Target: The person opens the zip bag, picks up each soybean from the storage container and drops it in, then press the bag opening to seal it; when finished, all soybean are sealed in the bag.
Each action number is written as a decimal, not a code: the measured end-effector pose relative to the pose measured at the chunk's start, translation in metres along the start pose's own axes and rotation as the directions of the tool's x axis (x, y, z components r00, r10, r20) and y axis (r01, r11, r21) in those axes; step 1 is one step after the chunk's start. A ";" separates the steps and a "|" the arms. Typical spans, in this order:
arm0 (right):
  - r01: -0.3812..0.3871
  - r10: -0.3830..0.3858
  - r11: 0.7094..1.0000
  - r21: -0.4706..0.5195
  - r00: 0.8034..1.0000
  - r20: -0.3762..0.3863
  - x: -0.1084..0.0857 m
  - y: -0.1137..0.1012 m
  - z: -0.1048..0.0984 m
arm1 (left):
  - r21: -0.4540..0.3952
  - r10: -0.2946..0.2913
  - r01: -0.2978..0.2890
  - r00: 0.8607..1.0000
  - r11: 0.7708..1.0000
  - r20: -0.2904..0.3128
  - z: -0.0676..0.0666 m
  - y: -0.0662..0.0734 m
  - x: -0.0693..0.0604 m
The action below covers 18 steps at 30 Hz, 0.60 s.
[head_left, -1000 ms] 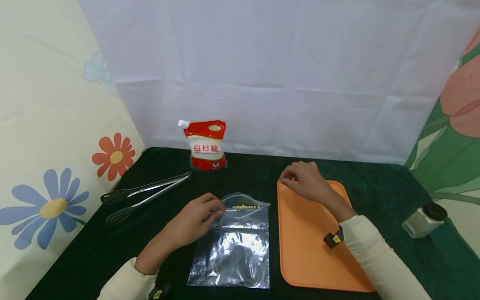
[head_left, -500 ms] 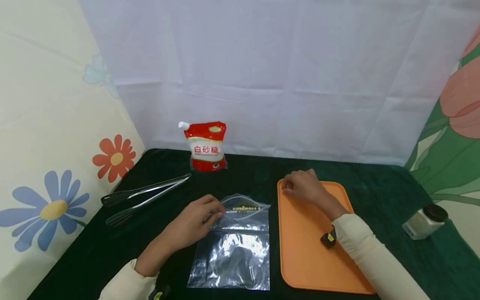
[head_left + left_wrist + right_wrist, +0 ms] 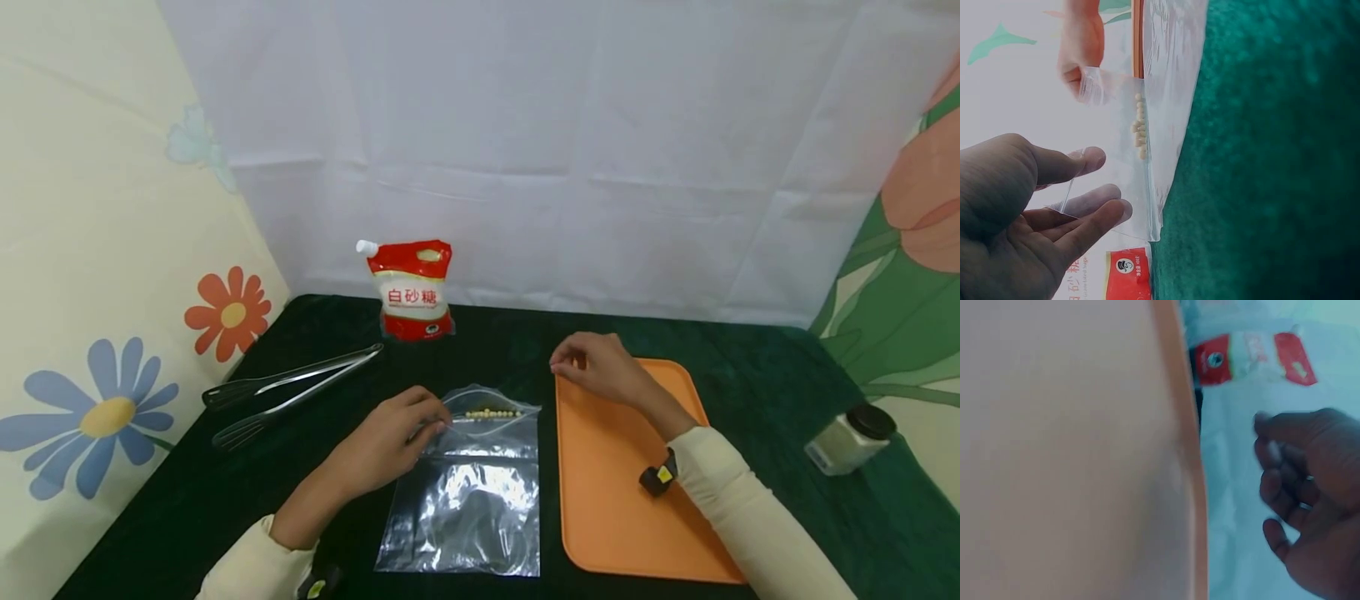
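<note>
My left hand (image 3: 393,437) pinches the left side of the mouth of a clear zip bag (image 3: 480,508), which lies on the dark green cloth. In the left wrist view the bag's edge passes between the thumb and the fingers, and the mouth gapes. A row of pale yellow soybeans (image 3: 1140,125) lies inside near the opening. My right hand (image 3: 600,367) is over the far left corner of an orange tray (image 3: 615,492). Thumb and index fingertips come together there, seemingly on a single soybean, mostly hidden and blurred in the right wrist view.
Metal tongs (image 3: 300,383) lie at the left. A red and white bag of sugar (image 3: 412,292) stands at the back against the white cloth backdrop. To the right of the tray, a jar with a black lid (image 3: 851,440) leans or lies tilted on the cloth.
My right hand dipped to the tray's far left corner, where a pale spot showed earlier, then rose and shifted left past the tray's edge. My left hand and the zip bag stay put.
</note>
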State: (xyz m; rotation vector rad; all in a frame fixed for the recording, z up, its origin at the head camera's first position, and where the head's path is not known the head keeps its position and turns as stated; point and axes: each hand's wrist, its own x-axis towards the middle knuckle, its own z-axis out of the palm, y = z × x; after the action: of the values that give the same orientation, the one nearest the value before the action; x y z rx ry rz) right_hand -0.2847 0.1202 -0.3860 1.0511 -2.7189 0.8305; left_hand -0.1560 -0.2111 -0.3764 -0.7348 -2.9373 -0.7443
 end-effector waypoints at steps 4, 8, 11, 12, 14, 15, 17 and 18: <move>0.060 -0.063 0.977 0.203 0.998 0.009 0.000 -0.017 -0.002 | 0.005 0.012 -0.012 1.000 1.000 -0.011 0.000 -0.001 0.000; 0.116 -0.131 0.940 0.322 0.991 0.025 0.000 -0.033 0.001 | -0.001 0.014 -0.014 1.000 1.000 -0.010 0.000 -0.001 0.000; 0.163 -0.193 0.909 0.383 0.980 0.042 0.000 -0.043 0.003 | 0.001 0.009 -0.009 1.000 1.000 -0.010 0.001 0.000 0.000; 0.172 -0.210 0.900 0.399 0.976 0.052 0.000 -0.046 0.003 | 0.003 0.007 -0.007 1.000 1.000 -0.010 0.001 0.000 0.000; 0.185 -0.234 0.888 0.421 0.970 0.067 0.000 -0.051 0.003 | 0.006 0.004 -0.004 1.000 1.000 -0.011 0.001 0.000 0.000; 0.190 -0.244 0.882 0.431 0.967 0.072 0.000 -0.053 0.004 | 0.005 0.002 -0.002 1.000 1.000 -0.011 0.001 0.001 0.000; 0.197 -0.257 0.876 0.440 0.963 0.082 -0.001 -0.056 0.005 | 0.001 -0.001 0.001 1.000 1.000 -0.011 0.001 0.001 0.000; 0.195 -0.259 0.875 0.442 0.962 0.086 -0.002 -0.057 0.006 | -0.001 -0.002 0.002 1.000 1.000 -0.010 0.001 0.001 -0.001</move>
State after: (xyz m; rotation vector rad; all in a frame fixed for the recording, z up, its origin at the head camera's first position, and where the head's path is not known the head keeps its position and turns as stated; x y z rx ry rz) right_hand -0.2458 0.0831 -0.3657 1.5350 -2.5005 1.4012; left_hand -0.1551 -0.2106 -0.3768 -0.7262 -2.9294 -0.7476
